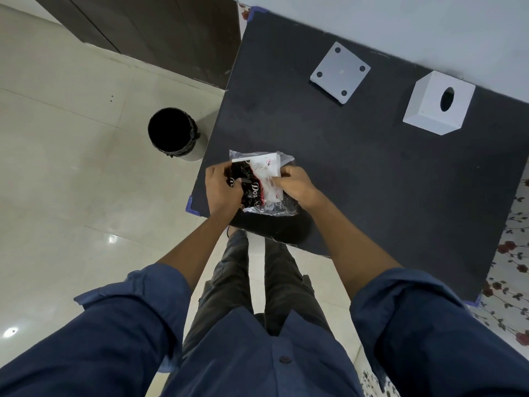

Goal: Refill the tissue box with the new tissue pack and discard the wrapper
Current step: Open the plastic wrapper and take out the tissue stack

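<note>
Both forearms reach forward from rolled-up dark blue sleeves [137,305] and meet over the near edge of the black rectangular table [372,173]. The left hand [221,187] curls its fingers closed on the black printed side of the clear plastic tissue pack [262,181]; the right hand [296,183] pinches the pack's white side, where the folded tissues show through the wrapper. The print on the wrapper is partly covered and cannot be read in full. Farther back on the table stand the white cube-shaped tissue box with an oval slot [439,103] and, apart to its left, its flat white square base plate with four holes [340,71]. A black-lined round waste bin [173,134] stands on the pale tiled floor beside the table's left edge.
</note>
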